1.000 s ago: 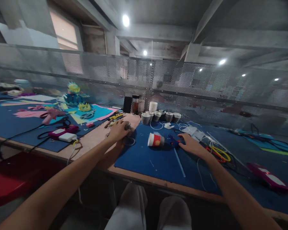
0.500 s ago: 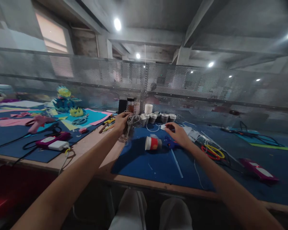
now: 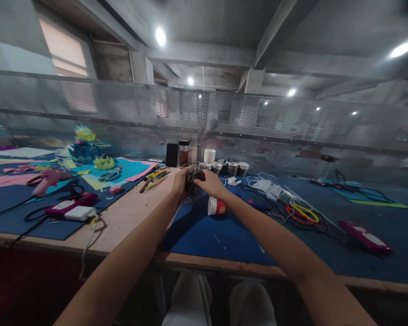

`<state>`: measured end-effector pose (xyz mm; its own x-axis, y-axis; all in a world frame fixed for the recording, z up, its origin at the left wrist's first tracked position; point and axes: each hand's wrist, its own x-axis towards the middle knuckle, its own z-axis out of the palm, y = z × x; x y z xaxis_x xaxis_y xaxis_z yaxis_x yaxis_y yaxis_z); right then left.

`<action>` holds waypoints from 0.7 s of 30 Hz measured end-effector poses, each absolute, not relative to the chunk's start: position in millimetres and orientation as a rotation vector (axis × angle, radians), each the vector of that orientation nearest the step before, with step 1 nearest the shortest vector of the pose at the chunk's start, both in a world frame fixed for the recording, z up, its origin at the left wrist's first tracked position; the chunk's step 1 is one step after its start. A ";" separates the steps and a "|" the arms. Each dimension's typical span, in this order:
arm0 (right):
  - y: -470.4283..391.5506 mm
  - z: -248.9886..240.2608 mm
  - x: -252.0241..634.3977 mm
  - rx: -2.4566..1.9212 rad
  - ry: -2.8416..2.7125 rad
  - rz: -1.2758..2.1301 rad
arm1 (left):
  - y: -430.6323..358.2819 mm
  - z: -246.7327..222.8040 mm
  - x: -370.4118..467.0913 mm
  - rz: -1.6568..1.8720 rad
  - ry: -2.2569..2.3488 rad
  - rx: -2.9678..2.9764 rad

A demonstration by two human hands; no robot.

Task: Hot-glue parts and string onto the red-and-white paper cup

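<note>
A tangled bundle of grey yarn [image 3: 193, 186] is between my hands, above the left edge of the blue mat [image 3: 204, 242]. My left hand [image 3: 179, 181] grips its left side. My right hand [image 3: 211, 183] is closed at the bundle's right side, its fingertips against the strands. Just below my right hand, a red and white paper cup [image 3: 216, 206] lies on its side, its white opening toward the left. Behind the hands stand several small grey-wrapped cups [image 3: 233, 169] and a white stack of cups [image 3: 209, 155].
Left are pens and tools [image 3: 153, 180], a pink glue gun [image 3: 47, 181], a purple power box [image 3: 70, 206], scissors [image 3: 110, 174] and coloured paper. Right are yellow and red cables [image 3: 304, 213] and another purple box [image 3: 365, 237]. A jar [image 3: 184, 154] stands behind.
My right hand has moved left from beside the white scrap to the yarn bundle. My left hand and the yarn have shifted slightly right, and the view has turned slightly.
</note>
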<state>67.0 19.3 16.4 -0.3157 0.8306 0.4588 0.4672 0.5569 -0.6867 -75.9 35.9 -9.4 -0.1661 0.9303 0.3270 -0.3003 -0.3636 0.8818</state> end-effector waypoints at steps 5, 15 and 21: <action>39.2 17.8 71.1 -1.070 -1.885 0.633 | 25.3 -5.2 -83.1 1.453 0.520 1.092; 41.8 14.3 71.8 -1.046 -1.722 0.768 | 38.1 -18.2 -89.5 1.543 0.684 1.248; 52.7 24.2 86.7 -1.021 -1.589 0.787 | 39.5 -14.9 -100.5 1.478 0.638 1.206</action>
